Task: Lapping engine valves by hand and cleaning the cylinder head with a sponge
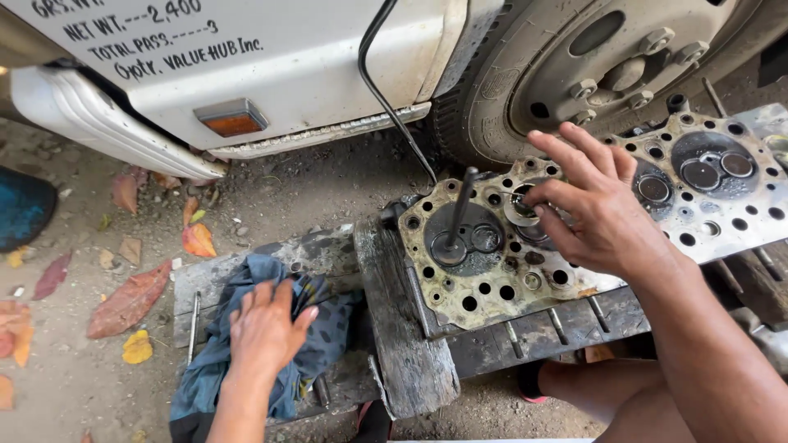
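The right hand point(595, 209) hovers over the cylinder head point(574, 221) with fingers spread; its thumb and forefinger pinch a valve point(522, 207) whose round face sits at a port near the middle of the head. The grip is loose and half open, closed only at those two fingertips, the other fingers fanned out above the metal. Just left of that grip a second valve stem point(460, 207) stands tilted up out of the next chamber, apart from the hand. Further right, beyond the wrist, two more chambers show seated valves, dark and sooty.

The left hand point(264, 328) lies flat, palm down, on a blue rag point(246, 344), fingers a little curled into the cloth; it presses rather than clasps, so this grip is open on the rag. The rag is well apart from the head, to its left.

Head and rag both rest on rough wood planks point(402, 344) that lie low on the ground. A thin metal rod point(194, 324) lies beside the rag at the planks' left edge. Behind stand a truck wheel point(591, 66) and a white truck body point(287, 57) with an orange marker lamp point(233, 119), and a black cable point(386, 98) hangs down toward the head. Dry leaves point(127, 303) litter the dirt to the left.
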